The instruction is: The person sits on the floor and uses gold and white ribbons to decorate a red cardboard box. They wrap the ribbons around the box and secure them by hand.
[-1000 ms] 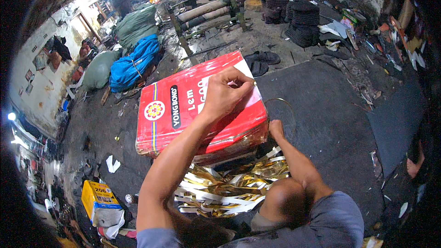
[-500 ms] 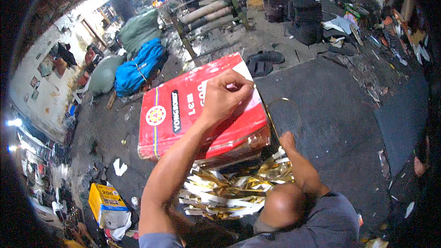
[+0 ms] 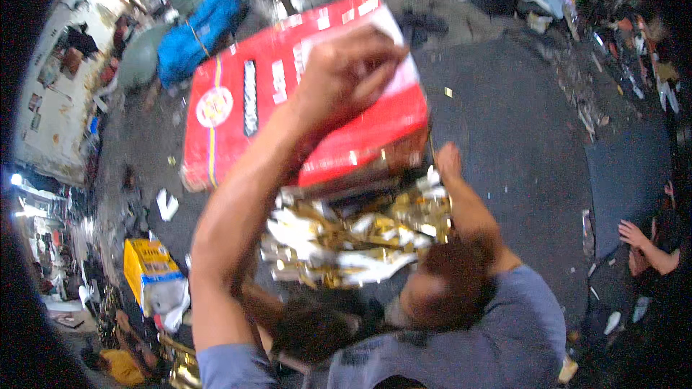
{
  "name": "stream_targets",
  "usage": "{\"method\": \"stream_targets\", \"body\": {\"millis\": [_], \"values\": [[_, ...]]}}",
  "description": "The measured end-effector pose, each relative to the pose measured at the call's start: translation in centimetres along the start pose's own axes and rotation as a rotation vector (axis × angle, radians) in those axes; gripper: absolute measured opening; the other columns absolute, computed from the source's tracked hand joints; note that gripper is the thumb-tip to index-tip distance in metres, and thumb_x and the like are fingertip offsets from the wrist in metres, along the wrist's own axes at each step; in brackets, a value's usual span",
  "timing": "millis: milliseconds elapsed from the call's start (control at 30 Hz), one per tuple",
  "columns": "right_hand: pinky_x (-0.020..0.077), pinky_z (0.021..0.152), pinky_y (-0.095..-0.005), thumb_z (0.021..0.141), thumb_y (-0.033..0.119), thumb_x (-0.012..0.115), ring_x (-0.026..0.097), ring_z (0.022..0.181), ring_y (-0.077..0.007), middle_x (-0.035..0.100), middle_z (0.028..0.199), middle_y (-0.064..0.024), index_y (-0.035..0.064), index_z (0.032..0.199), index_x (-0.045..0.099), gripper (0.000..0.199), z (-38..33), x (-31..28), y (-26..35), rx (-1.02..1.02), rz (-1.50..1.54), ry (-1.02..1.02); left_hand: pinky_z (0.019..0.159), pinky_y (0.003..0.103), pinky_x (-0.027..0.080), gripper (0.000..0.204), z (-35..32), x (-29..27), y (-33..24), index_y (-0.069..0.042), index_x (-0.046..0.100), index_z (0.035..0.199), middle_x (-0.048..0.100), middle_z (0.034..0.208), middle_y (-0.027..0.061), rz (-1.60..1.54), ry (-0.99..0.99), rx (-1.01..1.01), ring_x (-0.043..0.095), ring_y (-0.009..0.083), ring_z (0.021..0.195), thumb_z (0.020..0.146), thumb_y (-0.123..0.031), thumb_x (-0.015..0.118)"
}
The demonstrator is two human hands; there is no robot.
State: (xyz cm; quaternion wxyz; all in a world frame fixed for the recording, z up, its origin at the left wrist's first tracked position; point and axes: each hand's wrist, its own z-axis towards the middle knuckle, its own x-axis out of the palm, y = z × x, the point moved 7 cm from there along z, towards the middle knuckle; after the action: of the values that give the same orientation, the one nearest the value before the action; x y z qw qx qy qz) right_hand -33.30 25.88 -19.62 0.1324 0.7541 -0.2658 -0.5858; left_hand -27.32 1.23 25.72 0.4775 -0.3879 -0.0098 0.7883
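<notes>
A big red cardboard box [image 3: 238, 101] with a white label stands tilted on the dark ground in front of me. My left hand [image 3: 353, 65] reaches over its top face, and its curled fingers grip the far edge by the label. My right hand [image 3: 448, 166] presses against the box's near right corner, with its fingers hidden under the box. Below the box, between my arms, lies a heap of gold and silver foil strips [image 3: 346, 238]. My knee [image 3: 447, 295] rises just behind the heap. The picture is blurred by motion.
The box sits partly on a dark mat [image 3: 526, 137]. A blue sack [image 3: 194, 29] lies at the back left and a yellow and white bag [image 3: 151, 274] at my left. Another person's hands [image 3: 638, 245] show at the right edge. Scrap litters the far ground.
The box looks larger and more tilted toward me than before, and my view has dropped closer. Both hands stay at the same places on the box.
</notes>
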Motion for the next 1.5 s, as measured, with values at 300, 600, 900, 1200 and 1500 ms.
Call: {"method": "stream_targets", "body": {"millis": [300, 600, 900, 1200, 1500], "values": [[0.0563, 0.092, -0.0547, 0.089, 0.021, 0.067, 0.070, 0.106, -0.0453, 0.072, 0.108, -0.0296, -0.0028, 0.108, 0.068, 0.031, -0.2, -5.2, -3.8, 0.108, -0.130, -0.163, 0.078, 0.037, 0.054, 0.024, 1.1, 1.6, -0.3, 0.003, 0.077, 0.102, 0.067, 0.100, 0.0147, -0.181, 0.042, -0.053, 0.067, 0.0244, 0.091, 0.090, -0.016, 0.069], [0.0525, 0.078, -0.0525, 0.101, 0.043, 0.058, 0.064, 0.080, -0.0366, 0.061, 0.096, -0.0184, -0.0070, 0.113, 0.053, 0.052, -4.4, -4.8, -10.8, 0.496, 0.661, -0.706, 0.078, 0.036, 0.054, 0.038, 2.2, 1.7, -1.4, 0.005, 0.076, 0.108, 0.067, 0.100, 0.0149, -0.131, 0.071, 0.086, 0.066, 0.0256, 0.092, 0.089, -0.028, 0.069], [0.0508, 0.092, -0.0512, 0.093, 0.032, 0.069, 0.066, 0.104, -0.0396, 0.069, 0.110, -0.0228, 0.0041, 0.103, 0.074, 0.030, -21.3, 4.1, 7.0, -0.507, 0.042, 0.125, 0.073, 0.037, 0.058, 0.026, -0.8, 2.0, -10.3, -0.007, 0.071, 0.109, 0.067, 0.109, 0.0103, 0.174, 0.034, 0.406, 0.067, 0.0279, 0.094, 0.088, -0.023, 0.072], [0.0566, 0.078, -0.0460, 0.081, 0.019, 0.076, 0.073, 0.084, -0.0382, 0.073, 0.088, -0.0227, 0.0031, 0.100, 0.075, 0.024, -30.2, -19.4, 23.8, -1.078, 0.335, 0.642, 0.094, 0.041, 0.054, 0.081, -18.2, 2.3, -11.1, 0.003, 0.046, 0.143, 0.064, 0.122, 0.0178, -0.319, 0.484, -0.712, 0.066, 0.0309, 0.109, 0.078, -0.024, 0.087], [0.0482, 0.059, -0.0237, 0.087, 0.020, 0.084, 0.059, 0.068, -0.0052, 0.066, 0.074, 0.0034, 0.0031, 0.092, 0.071, 0.022, -23.1, -34.9, 30.9, -1.000, 0.255, 0.499, 0.073, 0.026, 0.054, 0.009, -15.7, -15.3, -6.6, -0.004, 0.072, 0.099, 0.070, 0.086, -0.0001, -0.403, -0.047, -0.918, 0.064, 0.0073, 0.080, 0.091, -0.007, 0.072]]}}
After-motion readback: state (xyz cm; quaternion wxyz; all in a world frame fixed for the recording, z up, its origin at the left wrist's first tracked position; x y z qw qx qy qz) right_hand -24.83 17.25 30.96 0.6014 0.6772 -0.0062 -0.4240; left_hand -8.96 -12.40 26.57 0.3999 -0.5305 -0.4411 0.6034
